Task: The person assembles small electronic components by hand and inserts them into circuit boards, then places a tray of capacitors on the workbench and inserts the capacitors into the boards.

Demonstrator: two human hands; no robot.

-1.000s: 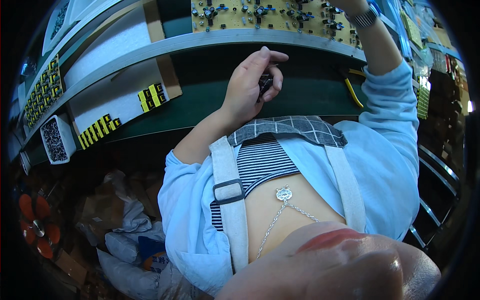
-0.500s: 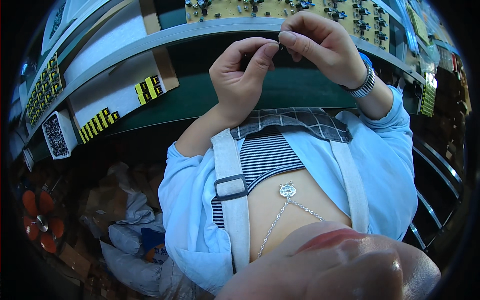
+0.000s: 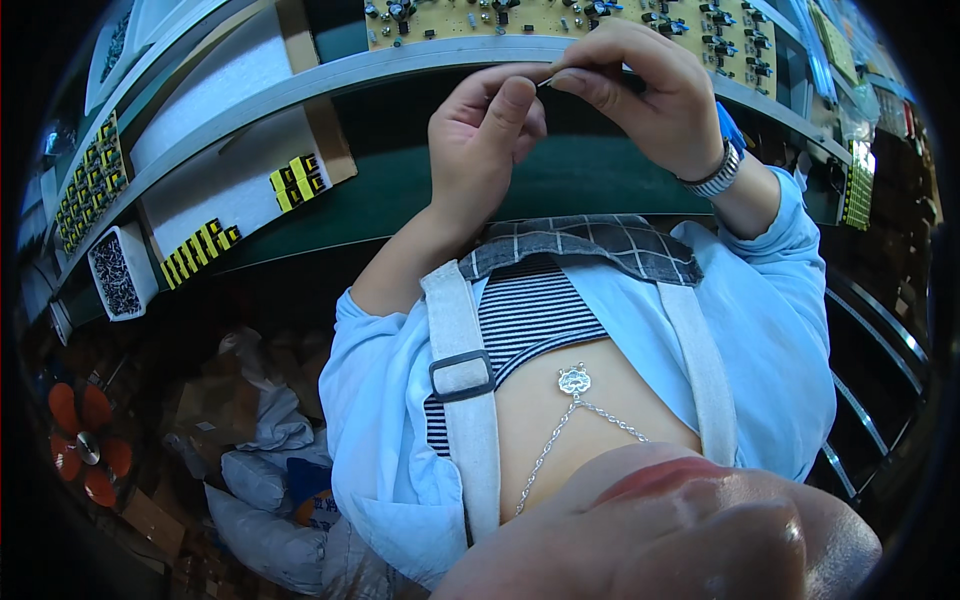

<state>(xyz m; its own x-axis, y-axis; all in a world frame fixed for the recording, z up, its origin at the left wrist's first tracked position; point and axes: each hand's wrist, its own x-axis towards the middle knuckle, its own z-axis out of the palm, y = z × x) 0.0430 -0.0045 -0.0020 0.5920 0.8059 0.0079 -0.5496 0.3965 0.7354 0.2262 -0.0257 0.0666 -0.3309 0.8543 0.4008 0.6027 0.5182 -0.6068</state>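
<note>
My left hand (image 3: pixel 480 135) and my right hand (image 3: pixel 650 95) meet fingertip to fingertip above the bench's front rail. Between their fingertips is a tiny, thin, wire-like piece (image 3: pixel 545 83), too small to name; my right thumb and forefinger pinch it. The left fingers are curled, with the thumb raised and the forefinger reaching to the piece; what else they may hold is hidden. Just beyond the hands lies a tan circuit board (image 3: pixel 450 18) with many small dark and silver components standing on it.
To the left, black-and-yellow block-shaped components (image 3: pixel 298 182) sit on a white foam sheet (image 3: pixel 190 185). Beside it is a white bin (image 3: pixel 122 272) of small dark parts. An orange-bladed fan (image 3: pixel 90 445) and stuffed sacks (image 3: pixel 265 535) are lower left. The metal rail (image 3: pixel 400 68) edges the bench.
My left thumb has lifted and its fingers have opened out slightly. The right hand has shifted a little left and up. The thin piece now shows between the fingertips.
</note>
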